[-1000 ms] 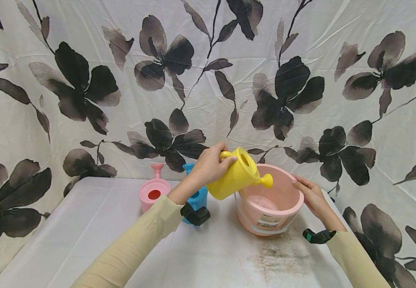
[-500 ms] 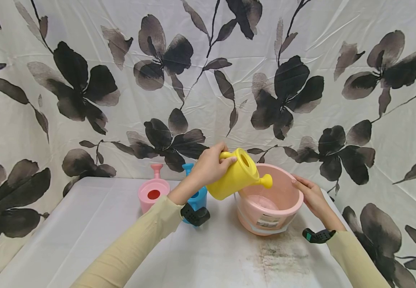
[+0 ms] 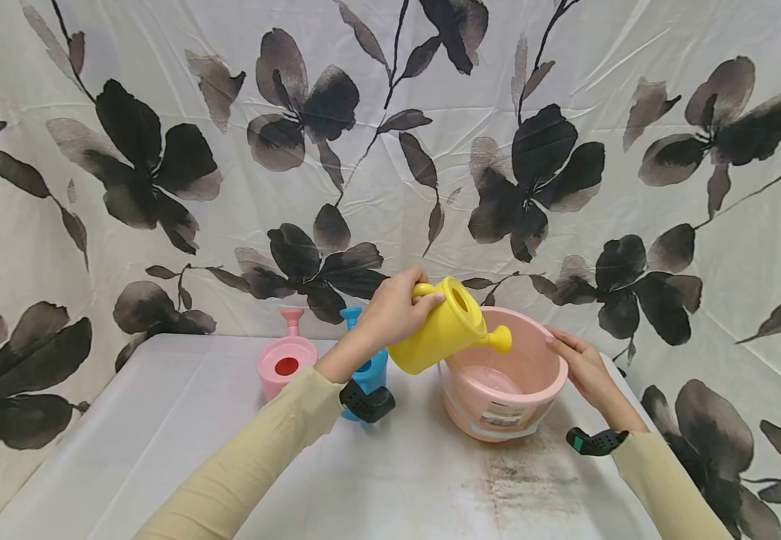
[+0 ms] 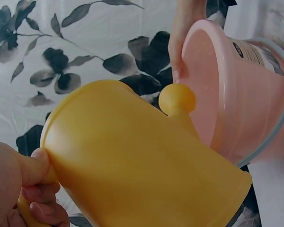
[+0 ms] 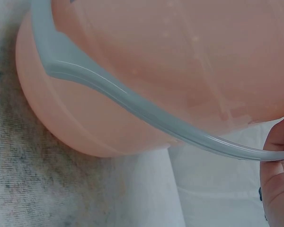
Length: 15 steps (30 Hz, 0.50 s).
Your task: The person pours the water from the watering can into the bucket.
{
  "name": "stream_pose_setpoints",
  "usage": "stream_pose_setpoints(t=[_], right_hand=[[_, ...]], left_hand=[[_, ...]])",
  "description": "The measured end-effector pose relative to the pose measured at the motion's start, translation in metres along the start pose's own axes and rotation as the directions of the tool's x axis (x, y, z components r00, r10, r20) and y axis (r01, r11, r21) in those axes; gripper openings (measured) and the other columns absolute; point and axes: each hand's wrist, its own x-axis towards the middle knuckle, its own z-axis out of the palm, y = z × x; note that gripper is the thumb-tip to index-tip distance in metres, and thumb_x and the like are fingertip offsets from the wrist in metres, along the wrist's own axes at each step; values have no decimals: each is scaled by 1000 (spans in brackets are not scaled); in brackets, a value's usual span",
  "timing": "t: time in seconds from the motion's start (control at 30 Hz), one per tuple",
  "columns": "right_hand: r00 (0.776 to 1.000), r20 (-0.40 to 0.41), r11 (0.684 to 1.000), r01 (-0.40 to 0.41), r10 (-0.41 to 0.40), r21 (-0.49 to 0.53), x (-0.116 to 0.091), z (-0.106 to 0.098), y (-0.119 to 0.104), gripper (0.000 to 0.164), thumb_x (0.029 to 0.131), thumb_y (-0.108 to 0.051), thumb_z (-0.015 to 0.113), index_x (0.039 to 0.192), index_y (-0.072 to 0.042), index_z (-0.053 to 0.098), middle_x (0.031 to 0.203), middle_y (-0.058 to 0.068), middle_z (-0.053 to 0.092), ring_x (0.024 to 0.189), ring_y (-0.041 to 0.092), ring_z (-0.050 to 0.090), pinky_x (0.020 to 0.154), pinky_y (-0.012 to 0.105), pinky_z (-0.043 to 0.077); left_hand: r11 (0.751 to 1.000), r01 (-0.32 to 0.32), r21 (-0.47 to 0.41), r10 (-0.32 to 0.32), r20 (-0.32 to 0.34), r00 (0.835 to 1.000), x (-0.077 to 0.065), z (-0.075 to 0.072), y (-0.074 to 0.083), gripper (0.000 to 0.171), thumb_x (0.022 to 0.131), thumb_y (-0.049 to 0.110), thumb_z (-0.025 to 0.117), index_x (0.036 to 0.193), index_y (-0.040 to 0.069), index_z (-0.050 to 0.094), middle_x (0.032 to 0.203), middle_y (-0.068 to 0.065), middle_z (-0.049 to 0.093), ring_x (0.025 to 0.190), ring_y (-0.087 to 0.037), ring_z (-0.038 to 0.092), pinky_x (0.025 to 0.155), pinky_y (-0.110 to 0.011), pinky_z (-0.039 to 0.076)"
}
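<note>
My left hand (image 3: 397, 307) grips the handle of a yellow watering can (image 3: 431, 334), thumb on top near the rim. The can is tilted to the right, its round spout head (image 4: 177, 98) over the mouth of a pink bucket (image 3: 498, 409). On the bucket's right side my right hand (image 3: 586, 367) holds the rim, thumb at the inner edge and fingers outside. In the right wrist view, those fingers (image 5: 279, 184) are by the bucket's grey handle (image 5: 146, 113), which hangs down along the wall. No stream from the spout is visible.
A pink watering can (image 3: 285, 352) and a blue watering can (image 3: 373, 375) stand left of the bucket, the blue one partly behind my left forearm. Dark stains (image 3: 532, 480) mark the white table (image 3: 181, 405) before the bucket. A floral cloth (image 3: 397, 150) hangs behind.
The head view has shifted very slightly. Both hands, the tilted yellow watering can and the bucket keep the same pose.
</note>
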Motion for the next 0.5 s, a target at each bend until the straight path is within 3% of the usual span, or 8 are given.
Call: stream_pose_setpoints(t=[0.37,0.5], right_hand=[[1000,-8,1000,-10,10,-9,1,1,0,69,99,-36,53,148,5,26,129,-8,51,97,-17,53,82,9,47],[1000,-3,1000,-5,5,2,0,0,0,69,99,-35,52,148,5,25,119,-17,54,96,-17,53,82,9,47]], left_hand=[[1000,-7,3,7,6,1000,1,1,1,23,93,27,63,87,9,50,68,-2,41,63,-16,48,55,-23,38],[1000,-7,6,7,7,1000,0,0,2,23,93,27,63,87,9,51,69,-2,41,63,-16,48,55,-23,38]])
